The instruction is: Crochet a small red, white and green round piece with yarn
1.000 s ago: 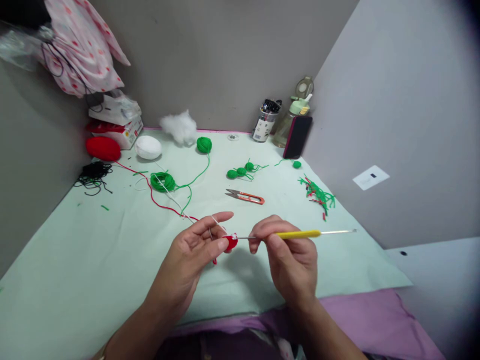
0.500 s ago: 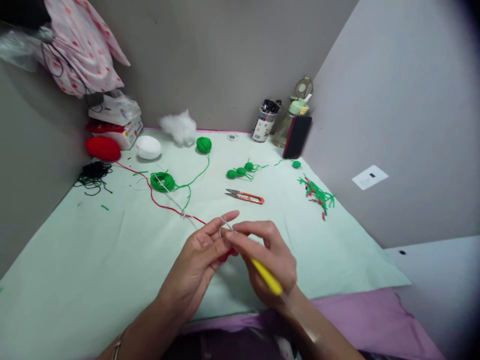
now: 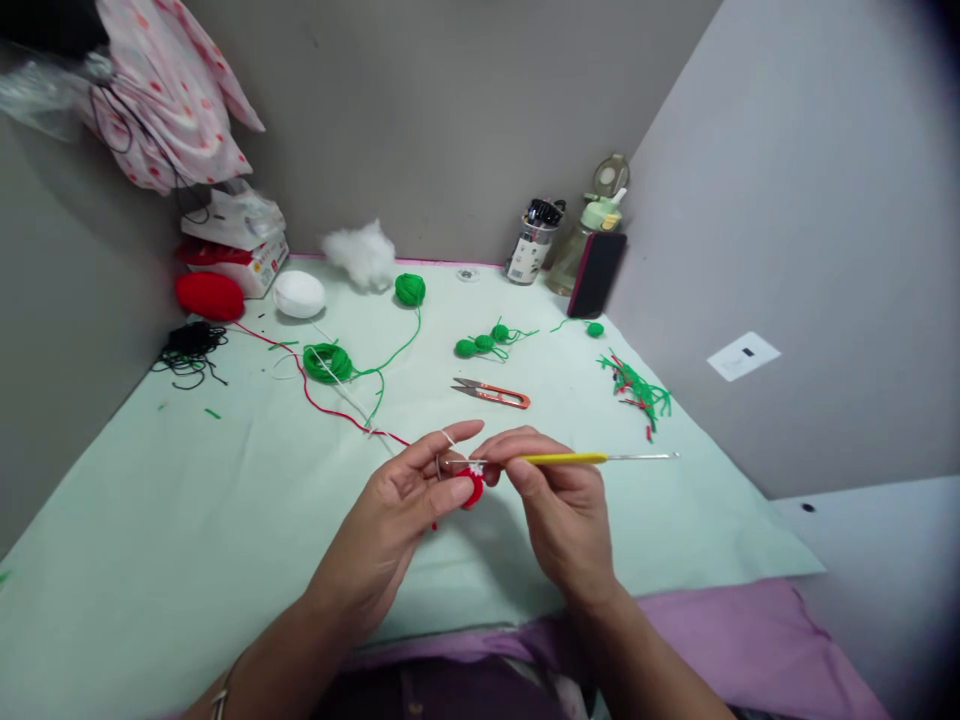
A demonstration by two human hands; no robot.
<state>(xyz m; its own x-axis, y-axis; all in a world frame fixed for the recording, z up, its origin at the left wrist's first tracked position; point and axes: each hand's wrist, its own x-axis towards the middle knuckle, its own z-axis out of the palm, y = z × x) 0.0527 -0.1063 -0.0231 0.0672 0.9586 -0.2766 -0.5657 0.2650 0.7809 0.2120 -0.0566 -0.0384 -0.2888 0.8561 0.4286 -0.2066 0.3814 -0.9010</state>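
Observation:
Between thumb and fingers, my left hand (image 3: 409,495) pinches a small red crochet piece (image 3: 471,488) with white stitches at its top. White yarn loops over the raised left index finger. In my right hand (image 3: 566,500) is a yellow-handled crochet hook (image 3: 566,459), lying nearly level. Its left tip meets the white stitches, and its other metal end points right. Red yarn (image 3: 330,411) and white yarn trail from the left hand back to a red yarn ball (image 3: 210,297) and a white yarn ball (image 3: 299,295).
Orange thread snips (image 3: 491,393) lie beyond the hands, with small green crocheted balls (image 3: 484,343) behind. A green yarn coil (image 3: 328,363), a green yarn ball (image 3: 410,290) and white stuffing (image 3: 361,256) sit further left. Yarn scraps (image 3: 636,390), a phone (image 3: 597,275) and a pen cup (image 3: 531,248) are right.
The crochet hook has swung from slanting down toward me to nearly level, as my right hand turned. The red crochet piece with its white stitches shows more now.

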